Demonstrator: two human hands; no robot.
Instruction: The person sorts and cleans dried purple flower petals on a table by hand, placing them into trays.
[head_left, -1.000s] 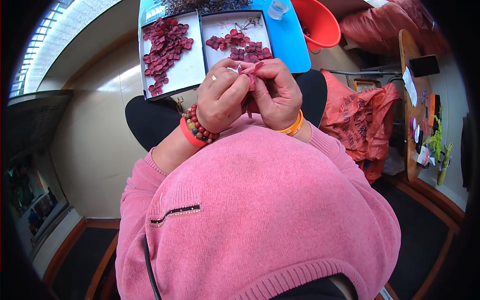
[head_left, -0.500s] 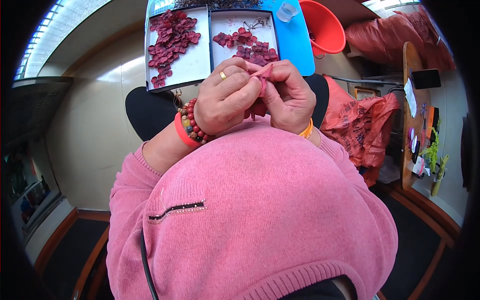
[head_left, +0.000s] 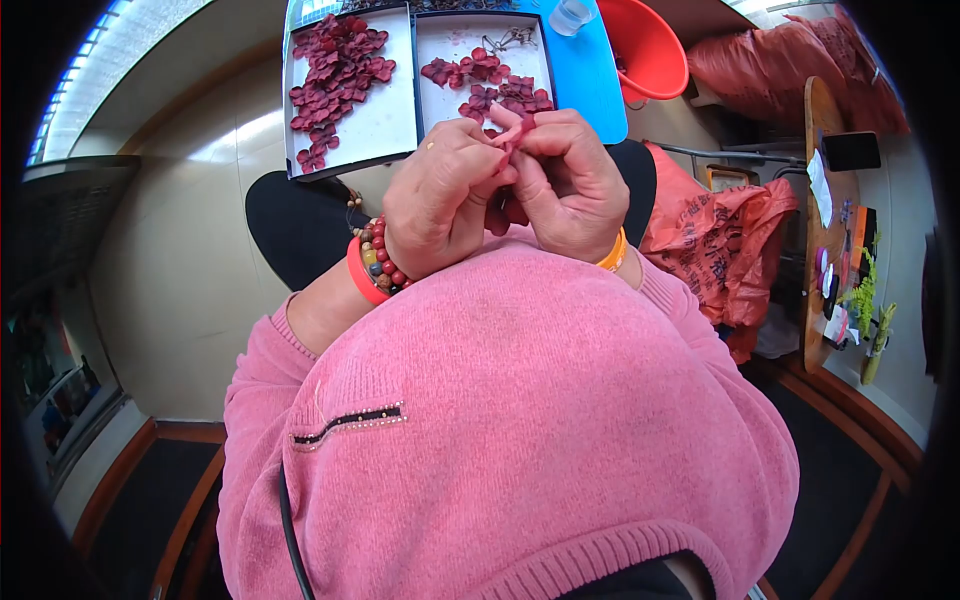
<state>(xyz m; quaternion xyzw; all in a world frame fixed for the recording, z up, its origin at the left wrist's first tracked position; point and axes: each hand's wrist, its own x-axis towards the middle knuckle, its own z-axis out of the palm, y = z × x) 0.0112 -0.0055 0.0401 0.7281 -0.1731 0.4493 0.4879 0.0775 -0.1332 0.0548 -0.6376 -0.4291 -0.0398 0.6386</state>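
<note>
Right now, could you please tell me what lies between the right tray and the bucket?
Bare blue table, except for a cup at the far end, as the head view shows.

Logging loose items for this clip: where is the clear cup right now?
In the head view, the clear cup is at the top edge, right of centre, on the blue table, between the right-hand tray and the red bucket.

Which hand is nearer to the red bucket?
Right. The right hand is on the near side of the bucket, a little to its left; the left hand is farther left, on the right hand's far side from it.
</note>
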